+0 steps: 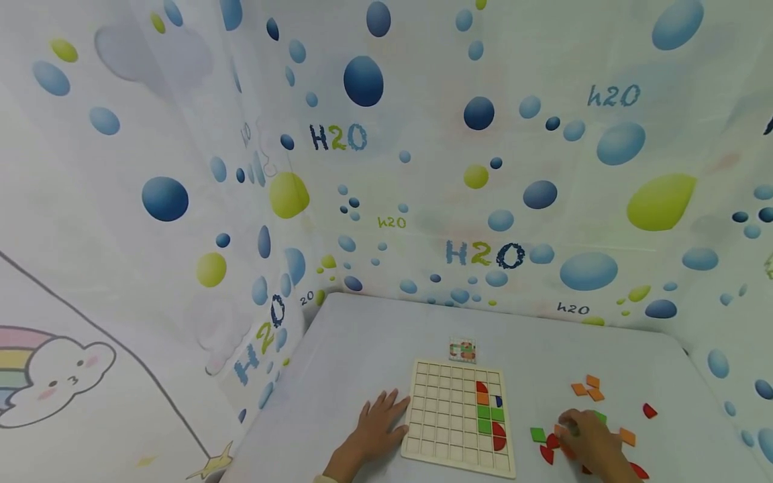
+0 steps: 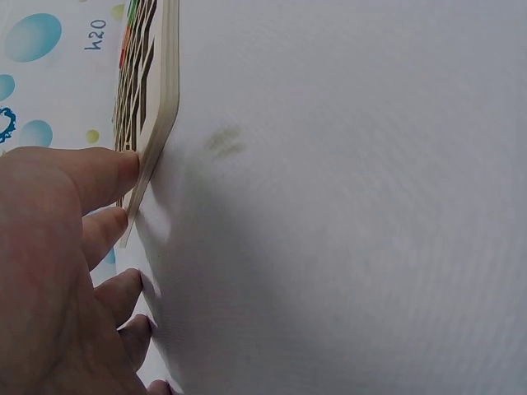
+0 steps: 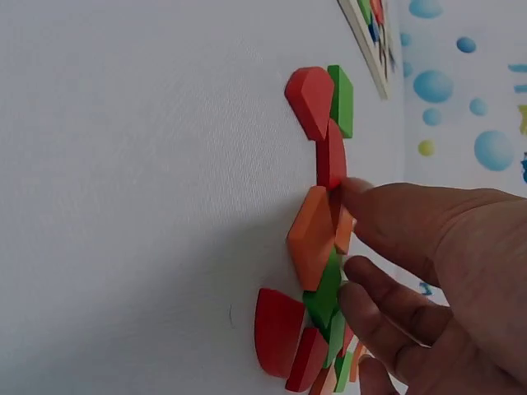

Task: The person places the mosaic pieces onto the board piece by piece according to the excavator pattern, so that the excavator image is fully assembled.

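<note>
Bare and curved at the fingers, a person's right hand reaches low over the loose pieces to the right of the pale wooden grid board. Its thumb and forefinger stand a little apart beside an orange flat piece; I cannot tell whether they grip anything. On the board's other side, the left hand lies with fingers spread and relaxed, the tips of two touching the board's edge, a beige cuff at its wrist.

The board sits on a white-covered counter. Near its right edge, two columns of cells are partly filled: a red quarter-round piece, an orange square piece and green square pieces in one; a blue and white piece, another green square and two red rounded pieces in the other.

Right of the board, around the right hand, lie loose green, red and orange pieces, with three orange diamonds farther back and a red wedge farther right. Just beyond the board's far edge rests a small patterned card. Behind the board hangs white sheeting printed with blue and lime bubbles and "H2O" lettering.
</note>
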`<move>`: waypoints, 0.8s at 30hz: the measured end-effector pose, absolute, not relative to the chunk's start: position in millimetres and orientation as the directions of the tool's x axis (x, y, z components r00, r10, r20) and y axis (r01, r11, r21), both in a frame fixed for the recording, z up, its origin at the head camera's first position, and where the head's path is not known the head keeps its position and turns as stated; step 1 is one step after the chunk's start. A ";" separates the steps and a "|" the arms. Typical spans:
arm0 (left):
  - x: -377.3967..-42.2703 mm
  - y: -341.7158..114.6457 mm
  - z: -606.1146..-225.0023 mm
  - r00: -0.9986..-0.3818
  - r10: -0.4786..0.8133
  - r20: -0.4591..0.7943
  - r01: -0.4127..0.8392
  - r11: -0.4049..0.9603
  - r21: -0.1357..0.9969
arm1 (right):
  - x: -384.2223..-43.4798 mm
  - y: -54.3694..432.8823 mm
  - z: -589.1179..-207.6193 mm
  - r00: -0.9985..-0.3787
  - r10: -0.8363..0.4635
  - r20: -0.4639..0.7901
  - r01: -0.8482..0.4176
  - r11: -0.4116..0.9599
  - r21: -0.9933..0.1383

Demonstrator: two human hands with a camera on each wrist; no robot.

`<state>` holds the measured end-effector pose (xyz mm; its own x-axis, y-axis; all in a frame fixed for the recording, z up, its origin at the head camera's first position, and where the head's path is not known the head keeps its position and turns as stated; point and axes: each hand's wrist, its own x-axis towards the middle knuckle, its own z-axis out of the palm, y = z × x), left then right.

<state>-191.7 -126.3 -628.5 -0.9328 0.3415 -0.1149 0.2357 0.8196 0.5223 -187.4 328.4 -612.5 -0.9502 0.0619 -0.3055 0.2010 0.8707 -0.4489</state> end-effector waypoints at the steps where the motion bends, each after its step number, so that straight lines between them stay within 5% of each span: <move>1: -191.5 -126.3 -628.9 -0.933 0.341 -0.116 0.234 0.820 0.522 | -187.5 327.6 -612.7 -0.947 0.055 -0.317 0.203 0.868 -0.454; 8: -192.0 -126.2 -629.1 -0.934 0.335 -0.126 0.228 0.828 0.513 | -191.7 326.9 -620.8 -0.938 0.032 -0.344 0.191 0.878 -0.438; 24: -193.0 -126.6 -628.5 -0.932 0.338 -0.131 0.227 0.826 0.517 | -196.5 316.4 -633.4 -0.978 0.111 -0.177 0.181 0.871 -0.456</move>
<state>-193.0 -126.6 -628.5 -0.9321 0.3379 -0.1307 0.2269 0.8257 0.5165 -196.5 316.4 -633.4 -0.9779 0.1108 -0.1771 0.1813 0.8714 -0.4558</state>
